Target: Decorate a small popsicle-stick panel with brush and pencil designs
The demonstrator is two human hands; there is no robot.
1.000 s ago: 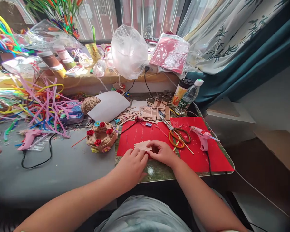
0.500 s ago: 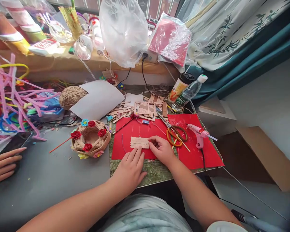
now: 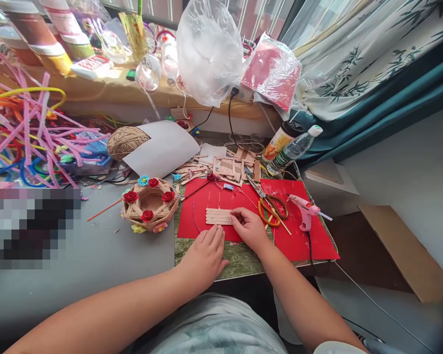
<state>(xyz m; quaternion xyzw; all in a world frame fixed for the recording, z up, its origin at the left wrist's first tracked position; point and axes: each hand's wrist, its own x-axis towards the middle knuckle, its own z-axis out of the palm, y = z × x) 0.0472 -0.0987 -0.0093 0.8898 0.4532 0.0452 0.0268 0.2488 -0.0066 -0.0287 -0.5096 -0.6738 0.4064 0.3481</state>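
Several wooden craft sticks lie side by side in a small flat panel on red paper. My left hand rests flat, its outstretched fingertips touching the panel's lower edge. With thumb and fingers bent together, my right hand grips the panel's right end. Orange-handled scissors lie beyond my right hand. Farther right, a pink glue gun sits on a second red sheet. To the left stands a twine-wrapped basket trimmed with red roses and coloured flowers.
Loose craft sticks are piled at the back, near a water bottle and a cup. A twine ball sits behind white paper. Pipe cleaners crowd the left. A cardboard box is at right.
The camera has turned slightly left, so things sit farther right in the picture. Both hands stay at the stick panel. Another person's hand at far left no longer shows; that patch is pixelated.
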